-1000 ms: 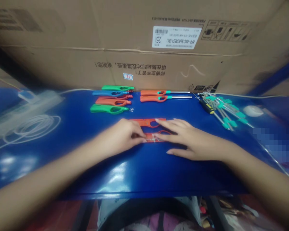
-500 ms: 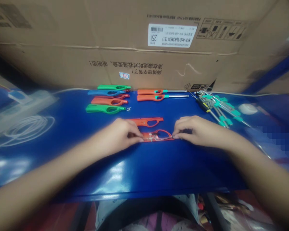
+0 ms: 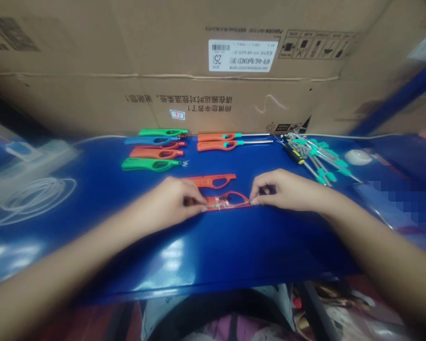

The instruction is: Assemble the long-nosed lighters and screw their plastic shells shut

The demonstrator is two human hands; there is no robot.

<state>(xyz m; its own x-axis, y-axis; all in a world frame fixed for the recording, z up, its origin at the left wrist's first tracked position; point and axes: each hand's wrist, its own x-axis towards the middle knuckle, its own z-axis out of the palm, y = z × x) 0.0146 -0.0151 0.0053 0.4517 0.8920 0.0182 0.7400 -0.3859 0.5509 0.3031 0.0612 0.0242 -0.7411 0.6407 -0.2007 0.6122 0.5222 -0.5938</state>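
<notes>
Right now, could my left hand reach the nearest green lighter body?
Probably yes. The green lighter body lies on the table just beyond the left hand, nothing between them, though that hand is pinching the orange shell.

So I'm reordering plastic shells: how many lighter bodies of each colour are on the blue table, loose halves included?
Green lighter bodies: 2
Blue lighter body: 1
Orange lighter bodies: 4, two with metal tubes
Red lighter bodies: 2, counting the open half pinched by the left hand and right hand
Total: 9
</notes>
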